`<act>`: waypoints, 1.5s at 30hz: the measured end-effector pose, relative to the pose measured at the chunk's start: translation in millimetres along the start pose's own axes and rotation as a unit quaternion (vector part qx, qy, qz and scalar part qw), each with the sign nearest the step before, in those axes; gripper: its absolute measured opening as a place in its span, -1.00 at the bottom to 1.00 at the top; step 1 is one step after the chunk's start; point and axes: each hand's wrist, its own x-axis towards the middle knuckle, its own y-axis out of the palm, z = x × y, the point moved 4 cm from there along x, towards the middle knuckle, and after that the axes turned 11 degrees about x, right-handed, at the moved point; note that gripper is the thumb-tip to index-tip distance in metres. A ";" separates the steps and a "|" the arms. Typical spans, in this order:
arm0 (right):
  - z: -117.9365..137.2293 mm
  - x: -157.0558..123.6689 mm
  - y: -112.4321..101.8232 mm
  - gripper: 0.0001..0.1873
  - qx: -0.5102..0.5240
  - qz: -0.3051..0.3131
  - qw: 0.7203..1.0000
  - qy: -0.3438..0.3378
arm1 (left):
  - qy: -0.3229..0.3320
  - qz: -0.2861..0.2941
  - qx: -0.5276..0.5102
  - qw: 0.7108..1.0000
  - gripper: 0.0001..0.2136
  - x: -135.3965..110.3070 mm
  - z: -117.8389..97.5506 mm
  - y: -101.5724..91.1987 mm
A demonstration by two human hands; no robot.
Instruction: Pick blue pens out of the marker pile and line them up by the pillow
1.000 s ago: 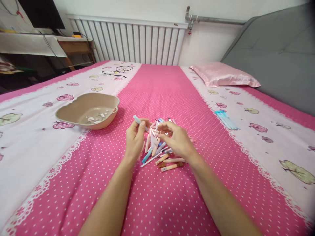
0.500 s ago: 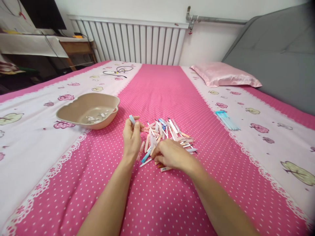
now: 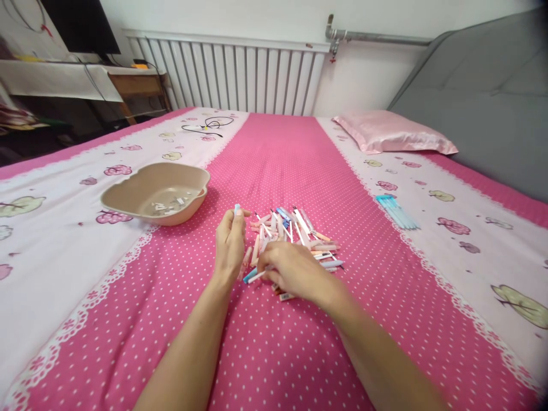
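My left hand (image 3: 230,242) is closed, thumb pressed against a light blue pen part (image 3: 237,209) whose end sticks up above the fingers. Just right of it lies a loose pile of pen parts (image 3: 280,228), with pink barrels, white sticks and dark tips pointing different ways. Bent over the near side of this pile, my right hand (image 3: 293,268) has its fingers pinched at one end of a thin white pen refill (image 3: 257,277). A blue pen part (image 3: 250,275) lies beside that refill. The palm hides some of the pile.
A beige plastic basin (image 3: 156,194) with small white pieces inside stands to the left. Several light blue pens (image 3: 397,211) lie side by side at the right. Farther off are a pink pillow (image 3: 394,131), a black cable (image 3: 208,125) and a radiator (image 3: 231,74).
The pale blue part in my left hand has turned more upright. My right hand has shifted slightly left, its fingers now at the white refill, which has moved a little.
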 end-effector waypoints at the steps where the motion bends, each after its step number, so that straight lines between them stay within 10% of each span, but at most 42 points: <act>1: -0.8 -1.4 -8.0 -0.87 0.028 -0.023 0.999 -0.007 | -0.006 0.006 -0.013 1.000 -0.73 -0.6 -0.7 0.7; 11: -22.9 -12.9 -56.1 -0.84 0.283 -0.287 0.915 0.014 | -0.143 0.125 -0.203 0.961 -0.63 -2.0 5.4 11.5; 22: -24.8 -17.3 -59.9 -0.47 0.305 -0.322 0.896 0.029 | -0.220 0.220 -0.378 0.872 -0.70 -4.2 -3.5 15.7; 32: -24.8 -15.8 -59.2 -0.57 0.299 -0.332 0.894 0.025 | -0.185 0.285 -0.323 0.883 -0.78 -11.4 -5.7 22.5; 45: -6.4 -26.7 -68.4 -0.64 0.285 -0.496 0.817 -0.079 | -0.149 0.424 -0.206 0.869 -0.76 -25.9 -4.3 33.2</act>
